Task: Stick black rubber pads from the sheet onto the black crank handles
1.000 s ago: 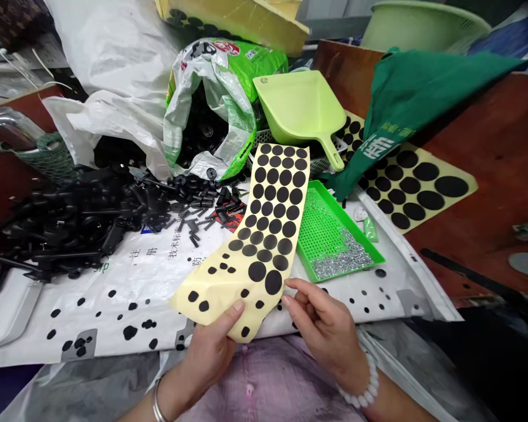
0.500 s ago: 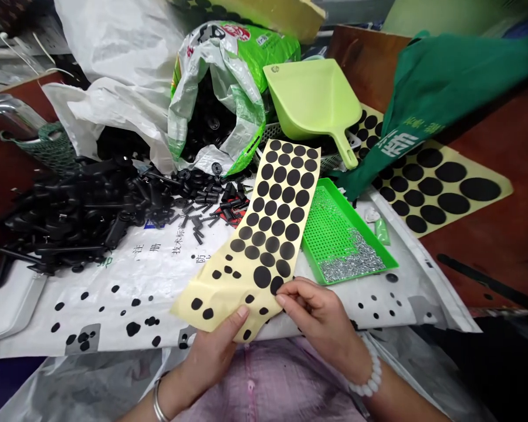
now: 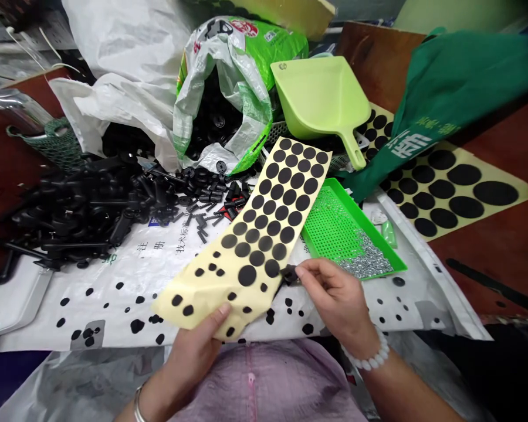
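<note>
My left hand (image 3: pixel 202 343) grips the lower end of a long yellow backing sheet (image 3: pixel 202 287), thumb on top. Rows of round black stickers cover its upper part, while small irregular black bits dot its lower part. Just right of the sheet, my right hand (image 3: pixel 334 299) pinches a black round sticker (image 3: pixel 289 274) between thumb and fingertips. The sticker is at the sheet's right edge and looks bent; whether it still touches the sheet I cannot tell.
A green tray (image 3: pixel 334 223) with small metal pieces lies to the right. Black plastic parts (image 3: pixel 83 205) are heaped at left, near an open bag (image 3: pixel 224 111). A light-green dustpan (image 3: pixel 321 94) stands behind. Another sticker sheet (image 3: pixel 455 187) lies at far right.
My right hand has pulled a black sticker off the sheet's lower right and moved right with it. The left hand and sheet have shifted left.
</note>
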{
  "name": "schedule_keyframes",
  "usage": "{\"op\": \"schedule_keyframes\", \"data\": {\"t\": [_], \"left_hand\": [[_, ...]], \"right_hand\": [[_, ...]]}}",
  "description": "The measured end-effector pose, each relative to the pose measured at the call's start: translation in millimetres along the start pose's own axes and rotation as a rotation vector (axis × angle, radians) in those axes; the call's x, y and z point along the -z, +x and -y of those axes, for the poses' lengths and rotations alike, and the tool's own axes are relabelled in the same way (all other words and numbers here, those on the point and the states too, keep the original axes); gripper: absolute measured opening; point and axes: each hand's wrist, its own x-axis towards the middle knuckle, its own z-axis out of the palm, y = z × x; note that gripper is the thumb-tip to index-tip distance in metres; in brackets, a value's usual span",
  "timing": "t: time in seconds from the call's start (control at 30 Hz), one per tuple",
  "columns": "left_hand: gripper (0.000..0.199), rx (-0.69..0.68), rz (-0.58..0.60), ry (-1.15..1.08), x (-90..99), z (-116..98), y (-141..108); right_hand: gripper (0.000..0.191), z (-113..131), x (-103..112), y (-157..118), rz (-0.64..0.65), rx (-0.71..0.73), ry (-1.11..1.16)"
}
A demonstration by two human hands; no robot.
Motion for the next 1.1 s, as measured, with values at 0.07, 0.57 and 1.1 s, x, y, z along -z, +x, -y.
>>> {"op": "schedule_keyframes", "data": {"t": [0.07, 0.57, 1.1], "left_hand": [[0.055, -0.005, -0.136, -0.106, -0.9, -11.8, 5.2], [0.024, -0.567, -0.316, 0.669, 22.3, -34.2, -26.3], [0.037, -0.020, 0.283, 0.273, 1.3, -10.3, -6.2]], "right_hand": [[0.008, 2.1, 3.9, 0.8, -0.072, 0.043, -0.008], [0.009, 17.7, -9.1, 2.6, -0.199, 0.406, -0.220], [0.021, 14.6, -22.0, -21.9, 0.046, 0.358, 0.050]]}}
